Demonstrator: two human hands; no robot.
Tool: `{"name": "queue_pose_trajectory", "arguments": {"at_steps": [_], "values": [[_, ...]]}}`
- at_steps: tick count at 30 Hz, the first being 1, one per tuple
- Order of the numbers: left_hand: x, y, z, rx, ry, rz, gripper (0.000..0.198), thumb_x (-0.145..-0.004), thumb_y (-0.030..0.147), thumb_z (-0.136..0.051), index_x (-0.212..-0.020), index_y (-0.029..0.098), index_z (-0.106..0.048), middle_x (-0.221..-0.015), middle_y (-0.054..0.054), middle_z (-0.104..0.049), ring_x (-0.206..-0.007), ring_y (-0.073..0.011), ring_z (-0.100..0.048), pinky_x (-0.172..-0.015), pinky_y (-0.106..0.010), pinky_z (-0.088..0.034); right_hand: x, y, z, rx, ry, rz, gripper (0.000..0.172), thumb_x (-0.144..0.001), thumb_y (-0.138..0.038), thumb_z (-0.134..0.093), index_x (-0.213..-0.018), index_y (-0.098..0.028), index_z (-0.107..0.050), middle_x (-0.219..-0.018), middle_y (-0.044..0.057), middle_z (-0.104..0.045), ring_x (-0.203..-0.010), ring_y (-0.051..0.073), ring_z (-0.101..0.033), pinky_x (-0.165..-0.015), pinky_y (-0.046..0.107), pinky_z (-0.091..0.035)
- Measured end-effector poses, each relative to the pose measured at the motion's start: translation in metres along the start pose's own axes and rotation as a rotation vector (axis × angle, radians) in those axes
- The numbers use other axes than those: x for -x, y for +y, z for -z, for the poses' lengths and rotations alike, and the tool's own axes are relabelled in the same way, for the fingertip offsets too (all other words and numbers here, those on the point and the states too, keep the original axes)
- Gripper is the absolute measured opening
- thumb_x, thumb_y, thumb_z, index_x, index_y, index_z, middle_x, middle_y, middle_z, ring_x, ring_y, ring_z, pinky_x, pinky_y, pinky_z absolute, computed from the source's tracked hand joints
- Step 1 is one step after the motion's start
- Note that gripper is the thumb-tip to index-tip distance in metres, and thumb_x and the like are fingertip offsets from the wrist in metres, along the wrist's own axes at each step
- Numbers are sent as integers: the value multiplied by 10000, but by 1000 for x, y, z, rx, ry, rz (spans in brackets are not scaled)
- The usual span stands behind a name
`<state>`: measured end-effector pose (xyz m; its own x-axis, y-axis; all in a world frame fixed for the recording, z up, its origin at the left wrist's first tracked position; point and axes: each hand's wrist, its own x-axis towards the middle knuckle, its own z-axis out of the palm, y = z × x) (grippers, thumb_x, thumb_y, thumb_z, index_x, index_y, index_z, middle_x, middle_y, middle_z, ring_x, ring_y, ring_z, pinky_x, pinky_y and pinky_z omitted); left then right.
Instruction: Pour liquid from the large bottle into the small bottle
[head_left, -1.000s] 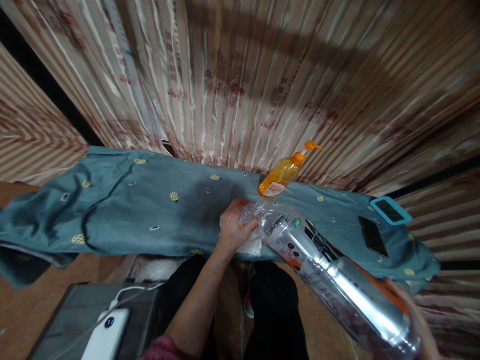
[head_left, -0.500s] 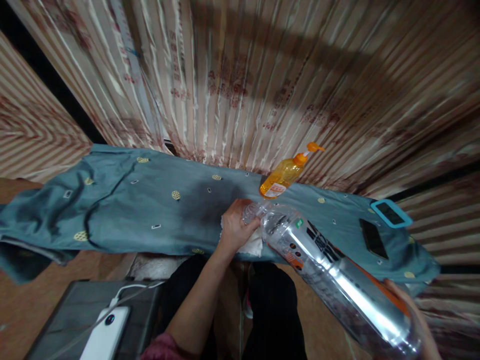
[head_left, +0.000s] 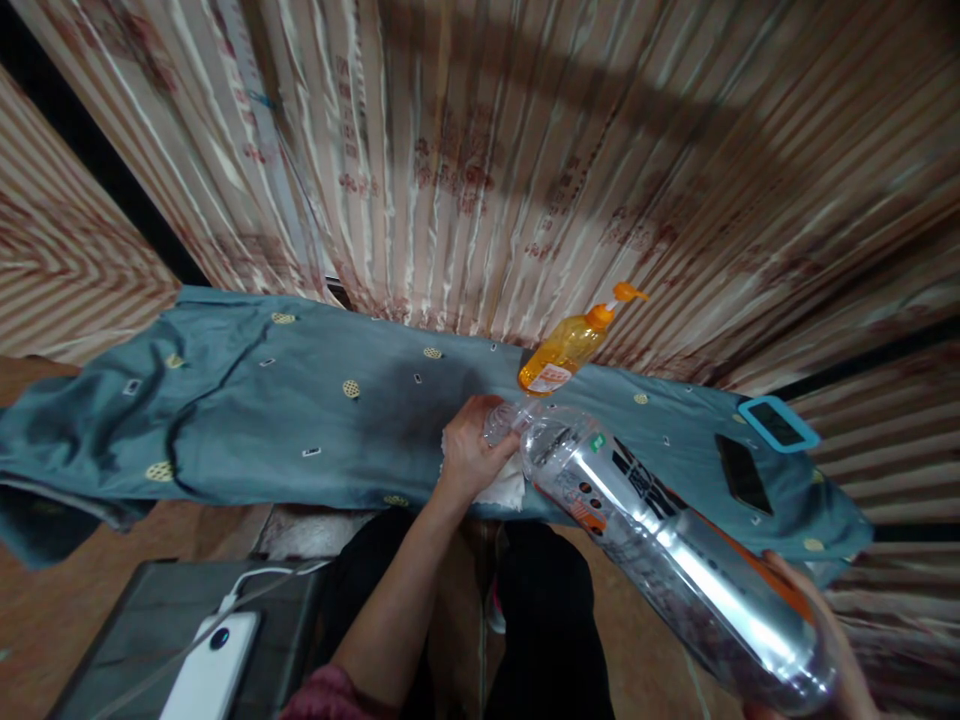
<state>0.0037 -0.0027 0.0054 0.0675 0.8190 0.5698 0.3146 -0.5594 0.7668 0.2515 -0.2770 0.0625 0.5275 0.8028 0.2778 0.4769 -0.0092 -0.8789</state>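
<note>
My right hand (head_left: pixel 832 640) grips the base of a large clear plastic bottle (head_left: pixel 660 550) with an orange and black label, tilted so its neck points down and left. My left hand (head_left: pixel 469 450) is closed around the bottle's mouth and a white cloth (head_left: pixel 504 490) beneath it, on a table draped in teal patterned fabric (head_left: pixel 262 410). An orange pump bottle (head_left: pixel 571 345) stands just behind the left hand.
Two phones lie on the right end of the fabric, a dark one (head_left: pixel 741 474) and one in a blue case (head_left: pixel 777 423). A white power bank with a cable (head_left: pixel 214 675) rests on a grey case at lower left. Striped curtains (head_left: pixel 480 150) hang behind.
The view shifted slightly. The bottle and both hands stay almost where they were.
</note>
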Motion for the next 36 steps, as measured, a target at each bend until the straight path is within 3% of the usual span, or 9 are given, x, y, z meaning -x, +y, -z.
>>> {"name": "queue_pose_trajectory", "arguments": {"at_steps": [6, 10, 14, 23, 36], "values": [[1, 1, 0, -5, 9, -1, 279, -881, 415, -757, -1033, 196, -674, -926, -50, -759, -850, -234, -758, -776, -332, -594, 1, -3, -3, -19, 54, -44, 861, -745, -533, -866, -1502, -239, -577, -1625, 126, -527, -1580, 490, -338, -1292, 733, -164], [1, 1, 0, 1, 6, 2, 239, -865, 339, -746, -1039, 190, -678, -940, -54, -763, -864, -232, -758, -788, -330, -593, 0, 6, 5, 10, -11, -25, 866, -710, -460, -897, -1493, -255, -588, -1611, 120, -547, -1573, 498, -346, -1285, 728, -201], [0, 1, 0, 2, -1, -13, 223, -865, 329, -748, -1025, 190, -679, -935, -53, -762, -866, -229, -755, -787, -326, -589, 1, 14, 12, -3, -30, -30, 895, -725, -498, -875, -1523, -246, -555, -1645, 123, -507, -1593, 491, -305, -1300, 715, -160], [0, 1, 0, 6, 9, -23, 216, -867, 326, -748, -1025, 195, -680, -932, -45, -759, -864, -226, -754, -796, -326, -594, 1, 13, 7, -17, -1, -43, 887, -713, -478, -889, -1503, -229, -569, -1646, 141, -502, -1588, 502, -309, -1294, 718, -182], [0, 2, 1, 12, 0, -8, 267, -889, 427, -755, -1000, 194, -686, -918, -54, -758, -853, -234, -753, -785, -339, -597, 3, 7, 2, -26, 2, -53, 892, -734, -517, -867, -1516, -225, -554, -1641, 137, -507, -1585, 505, -313, -1295, 732, -149]]}}
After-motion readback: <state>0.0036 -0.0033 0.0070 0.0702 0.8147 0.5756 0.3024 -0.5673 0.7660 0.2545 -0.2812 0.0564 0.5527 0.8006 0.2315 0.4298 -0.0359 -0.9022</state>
